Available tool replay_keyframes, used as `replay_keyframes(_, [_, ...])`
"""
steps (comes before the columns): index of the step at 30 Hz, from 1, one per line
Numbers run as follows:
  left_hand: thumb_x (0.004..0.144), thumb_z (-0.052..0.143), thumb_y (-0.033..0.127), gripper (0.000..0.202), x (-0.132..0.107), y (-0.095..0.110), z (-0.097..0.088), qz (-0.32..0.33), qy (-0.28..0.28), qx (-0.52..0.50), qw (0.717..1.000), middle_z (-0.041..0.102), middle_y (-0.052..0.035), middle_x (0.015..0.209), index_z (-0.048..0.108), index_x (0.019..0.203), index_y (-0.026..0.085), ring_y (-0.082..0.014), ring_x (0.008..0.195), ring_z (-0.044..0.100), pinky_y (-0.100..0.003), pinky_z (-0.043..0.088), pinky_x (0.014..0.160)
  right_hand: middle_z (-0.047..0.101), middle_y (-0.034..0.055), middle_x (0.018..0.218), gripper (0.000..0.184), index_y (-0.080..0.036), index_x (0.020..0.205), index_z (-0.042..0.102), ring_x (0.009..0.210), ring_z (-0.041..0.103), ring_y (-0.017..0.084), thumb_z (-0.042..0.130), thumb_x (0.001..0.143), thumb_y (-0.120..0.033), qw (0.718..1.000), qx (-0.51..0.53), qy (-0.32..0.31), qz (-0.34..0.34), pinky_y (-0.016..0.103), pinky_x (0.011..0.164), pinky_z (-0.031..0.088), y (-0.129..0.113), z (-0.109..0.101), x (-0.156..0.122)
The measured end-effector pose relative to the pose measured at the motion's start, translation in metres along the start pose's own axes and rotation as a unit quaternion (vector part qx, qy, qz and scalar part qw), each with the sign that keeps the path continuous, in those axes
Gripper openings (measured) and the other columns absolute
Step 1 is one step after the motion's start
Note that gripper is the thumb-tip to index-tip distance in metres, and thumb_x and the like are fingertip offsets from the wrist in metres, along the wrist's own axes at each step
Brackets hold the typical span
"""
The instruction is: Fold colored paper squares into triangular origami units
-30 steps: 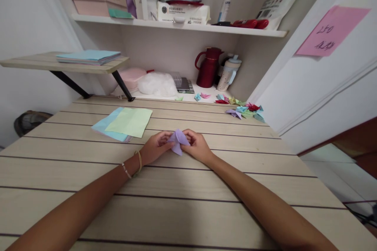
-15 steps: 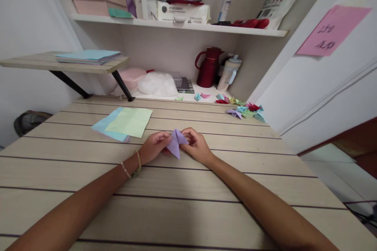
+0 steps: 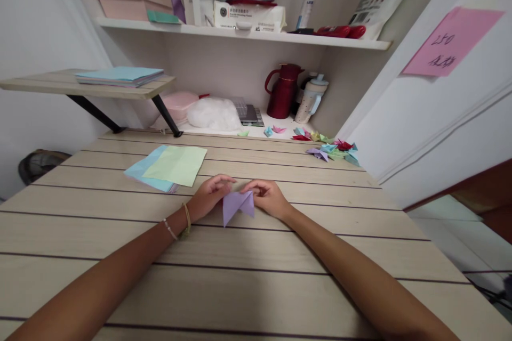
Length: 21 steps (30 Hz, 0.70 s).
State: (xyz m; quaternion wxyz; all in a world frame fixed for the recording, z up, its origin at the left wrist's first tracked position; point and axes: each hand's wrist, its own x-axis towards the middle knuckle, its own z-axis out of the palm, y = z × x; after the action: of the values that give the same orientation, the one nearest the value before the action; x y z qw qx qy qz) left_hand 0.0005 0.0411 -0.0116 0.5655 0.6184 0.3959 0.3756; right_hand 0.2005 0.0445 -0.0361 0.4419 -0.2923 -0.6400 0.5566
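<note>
A folded purple origami paper point(image 3: 236, 205) is between my hands, just above the tabletop, its two pointed flaps facing down toward me. My left hand point(image 3: 210, 196), with bracelets at the wrist, is at its upper left edge; the thumb lies against the paper and the index finger reaches over the top. My right hand point(image 3: 269, 198) pinches the upper right corner between curled fingers and thumb. Some fingertips are hidden behind the paper. Left of my hands lies a light green paper sheet point(image 3: 178, 165) on top of blue sheets point(image 3: 146, 169).
Several small folded paper pieces point(image 3: 336, 150) lie at the table's back right. Behind are a red thermos jug point(image 3: 283, 93), a pale tumbler point(image 3: 311, 100) and a white fluffy bundle point(image 3: 218, 114). A raised wooden shelf point(image 3: 52, 84) at left bears blue paper point(image 3: 120, 73).
The purple paper has been turned and lowered slightly; its flaps now spread apart, pointing down. My left fingers have stretched out along the top, and my right hand has shifted slightly.
</note>
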Motion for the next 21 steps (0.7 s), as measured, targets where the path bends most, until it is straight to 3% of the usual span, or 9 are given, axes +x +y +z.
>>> replay_keyframes(6, [0.071,0.065,0.033,0.052,-0.002,0.004,0.001,0.012,-0.031,-0.084,0.996,0.059,0.0001,0.071,0.042,0.115,0.018,-0.0110,0.058,0.057,-0.020,0.045,0.053,0.060,-0.0005,0.070,0.023,-0.020,0.082,0.054,0.057,0.057,0.013,0.069,0.066,-0.025,0.995,0.019,0.098,-0.016,0.026,0.055,0.049,0.000,0.003,0.002])
replay_keyframes(11, [0.066,0.071,0.028,0.070,-0.002,0.002,0.001,0.028,-0.047,-0.092,0.994,0.059,-0.0059,0.092,0.032,0.124,0.021,-0.0128,0.068,0.061,-0.023,0.047,0.060,0.059,0.0004,0.072,0.019,-0.020,0.081,0.055,0.059,0.055,0.012,0.066,0.066,-0.019,0.984,-0.122,0.115,-0.058,0.023,0.054,0.046,-0.004,0.004,0.000])
replay_keyframes(15, [0.062,0.074,0.021,0.074,0.000,-0.002,0.001,0.039,-0.024,-0.076,0.996,0.056,-0.0066,0.100,0.033,0.123,0.023,-0.0133,0.073,0.062,-0.024,0.049,0.062,0.058,0.0001,0.072,0.012,-0.018,0.080,0.058,0.056,0.051,0.010,0.059,0.069,-0.014,0.970,-0.211,0.085,-0.091,0.020,0.051,0.041,-0.008,0.005,-0.002])
replay_keyframes(21, [0.064,0.072,0.020,0.058,0.003,-0.005,0.000,0.044,0.053,-0.080,0.994,0.057,-0.0042,0.096,0.042,0.113,0.021,-0.0088,0.066,0.060,-0.019,0.048,0.059,0.056,-0.0020,0.067,0.020,-0.017,0.085,0.060,0.051,0.046,0.007,0.066,0.067,-0.019,0.985,-0.167,-0.012,-0.038,0.018,0.049,0.038,-0.010,0.005,-0.002])
